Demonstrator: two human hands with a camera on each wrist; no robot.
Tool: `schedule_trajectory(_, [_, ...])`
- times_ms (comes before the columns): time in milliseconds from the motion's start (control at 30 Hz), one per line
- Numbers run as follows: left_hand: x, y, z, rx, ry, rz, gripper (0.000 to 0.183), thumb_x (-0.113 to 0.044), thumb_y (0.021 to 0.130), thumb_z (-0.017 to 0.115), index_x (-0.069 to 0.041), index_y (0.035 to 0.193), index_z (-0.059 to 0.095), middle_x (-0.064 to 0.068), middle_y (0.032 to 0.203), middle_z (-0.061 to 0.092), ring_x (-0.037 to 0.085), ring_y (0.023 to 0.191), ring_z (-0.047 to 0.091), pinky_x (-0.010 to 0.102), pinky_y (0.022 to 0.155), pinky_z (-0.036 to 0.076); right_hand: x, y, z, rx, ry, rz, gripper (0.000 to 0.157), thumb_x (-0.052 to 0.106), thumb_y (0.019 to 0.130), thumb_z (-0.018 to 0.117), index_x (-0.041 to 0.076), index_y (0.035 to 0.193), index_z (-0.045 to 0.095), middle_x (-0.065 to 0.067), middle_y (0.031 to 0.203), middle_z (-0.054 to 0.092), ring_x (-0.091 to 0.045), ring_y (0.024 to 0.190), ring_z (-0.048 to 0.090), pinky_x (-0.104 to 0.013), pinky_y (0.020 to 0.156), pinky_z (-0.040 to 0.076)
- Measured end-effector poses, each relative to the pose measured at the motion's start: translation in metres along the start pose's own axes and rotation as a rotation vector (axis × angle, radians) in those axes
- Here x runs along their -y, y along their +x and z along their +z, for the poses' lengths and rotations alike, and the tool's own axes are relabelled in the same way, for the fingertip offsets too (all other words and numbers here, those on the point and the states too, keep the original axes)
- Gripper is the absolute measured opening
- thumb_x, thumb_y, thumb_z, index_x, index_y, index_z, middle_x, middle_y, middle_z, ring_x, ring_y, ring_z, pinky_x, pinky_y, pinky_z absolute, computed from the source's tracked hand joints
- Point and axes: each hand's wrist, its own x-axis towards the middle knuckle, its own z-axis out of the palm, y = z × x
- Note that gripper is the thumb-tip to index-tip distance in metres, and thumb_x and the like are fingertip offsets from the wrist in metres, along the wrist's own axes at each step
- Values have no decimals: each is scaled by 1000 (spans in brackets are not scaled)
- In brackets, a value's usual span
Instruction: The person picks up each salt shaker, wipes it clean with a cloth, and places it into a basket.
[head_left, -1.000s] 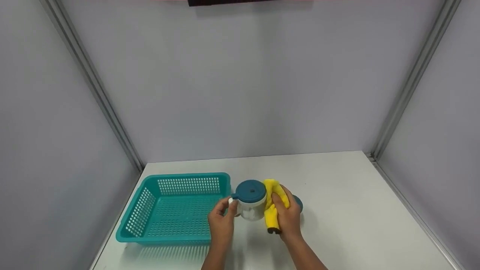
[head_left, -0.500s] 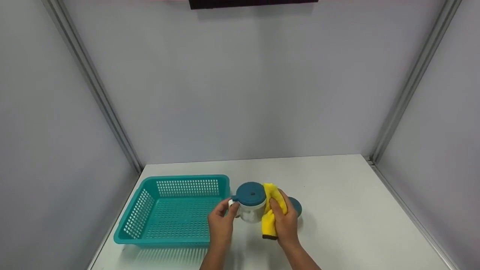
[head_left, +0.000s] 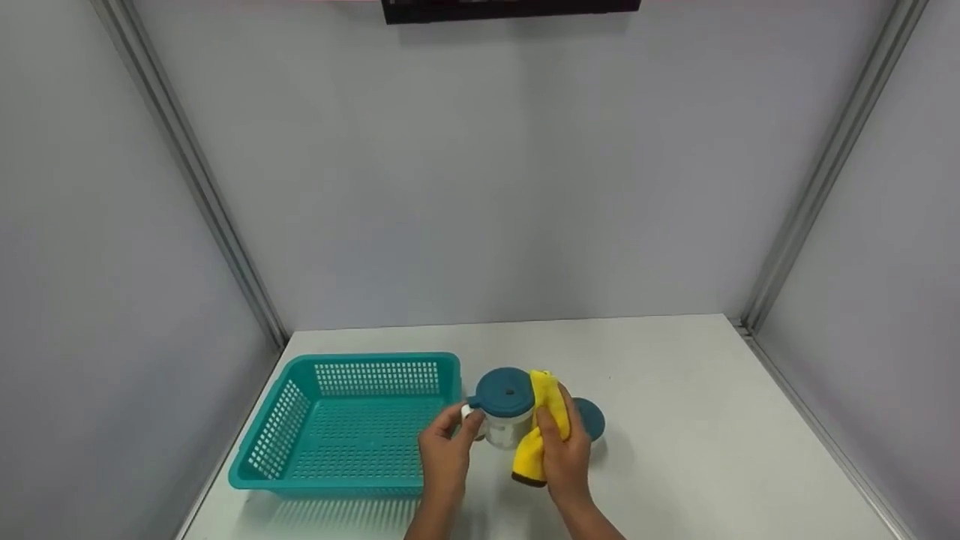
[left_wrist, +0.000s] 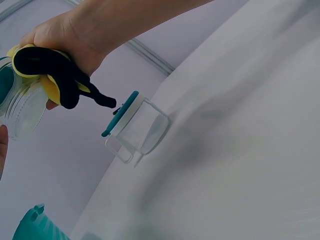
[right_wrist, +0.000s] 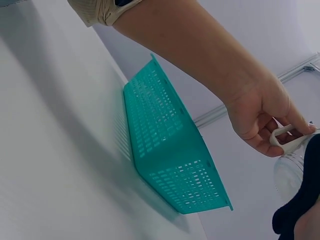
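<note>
My left hand (head_left: 445,454) pinches the white handle (right_wrist: 284,135) of a clear jar (head_left: 507,432) with a round blue lid (head_left: 505,391). The jar is upright and raised above the table. Against its right side, my right hand (head_left: 568,457) grips a bunched yellow cloth (head_left: 529,456) with a dark edge; the cloth's black underside (left_wrist: 50,70) shows in the left wrist view. Behind the right hand stands a second clear handled jar (left_wrist: 150,131), its blue lid (head_left: 591,420) partly covered by that hand in the head view.
A teal perforated basket (head_left: 341,484) with nothing in it sits on the white table (head_left: 697,435), left of the hands. Grey panels (head_left: 480,187) wall the table at the back and sides. A dark object (head_left: 510,9) shows at the top edge.
My right hand has slid slightly down and leftward along the jar, and the cloth's lower end has swung left. The left hand keeps its hold on the handle. More of the second lid shows.
</note>
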Motion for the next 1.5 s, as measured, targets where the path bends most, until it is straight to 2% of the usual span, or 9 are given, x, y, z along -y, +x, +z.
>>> schedule_trajectory(267, [6,-3,3,-21,-13,49,31,-34,85,78,-12,106,75,7,100,73,19,99,67,32,76,60,-4,-7,6,-57,-41,-80,51,34,100,57,22,148,43,3,129,58,-16,101,54,-18,91,48])
schedule_trajectory(433, [3,-4,9,-59,-11,78,28,-32,85,77,-12,104,75,7,99,73,17,101,67,31,73,60,-3,-9,7,-79,-69,-211,48,26,101,58,22,146,44,4,136,52,-10,106,53,-13,97,45])
schedule_trajectory(600, [3,-4,9,-74,7,115,26,-32,87,76,-13,104,75,7,97,73,19,97,67,31,71,60,-6,-10,9,-79,-102,-381,51,14,99,60,18,147,44,-2,143,47,-8,112,52,-12,100,42])
schedule_trajectory(667, [3,-4,8,-75,12,122,25,-32,88,75,-13,104,75,6,96,72,19,97,67,31,71,60,-7,-10,10,-77,-113,-431,52,11,97,62,17,147,45,-4,144,46,-9,114,52,-12,101,42])
schedule_trajectory(767, [1,-4,7,-78,22,125,22,-30,89,74,-15,105,75,5,97,71,17,96,66,31,72,60,-10,-10,10,-77,-135,-463,53,10,96,63,17,146,46,-4,144,46,-8,114,52,-12,101,42])
schedule_trajectory(967, [-2,-2,5,-89,40,139,18,-25,89,74,-15,104,75,4,99,71,16,95,65,31,70,60,-11,-11,8,-62,-149,-437,53,13,96,64,17,146,46,-4,143,47,-9,111,53,-11,99,43])
schedule_trajectory(1167, [-3,2,2,-64,70,133,22,-34,89,73,-16,103,75,2,100,72,19,91,64,31,71,60,-7,-9,6,-31,-117,-323,48,19,97,63,17,143,49,1,132,54,-10,101,54,-15,93,49])
schedule_trajectory(1300, [-3,4,-1,-48,77,104,27,-40,88,73,-17,103,74,1,102,72,21,92,63,31,72,60,-2,-8,2,6,-92,-257,47,23,97,63,19,142,50,2,130,56,-12,99,55,-19,91,51])
schedule_trajectory(1500, [-6,6,-4,-20,44,82,27,-37,89,72,-15,104,74,3,103,72,20,92,63,32,73,59,5,-3,-3,60,-61,-203,47,27,97,63,22,143,49,4,132,56,-15,101,56,-20,91,51])
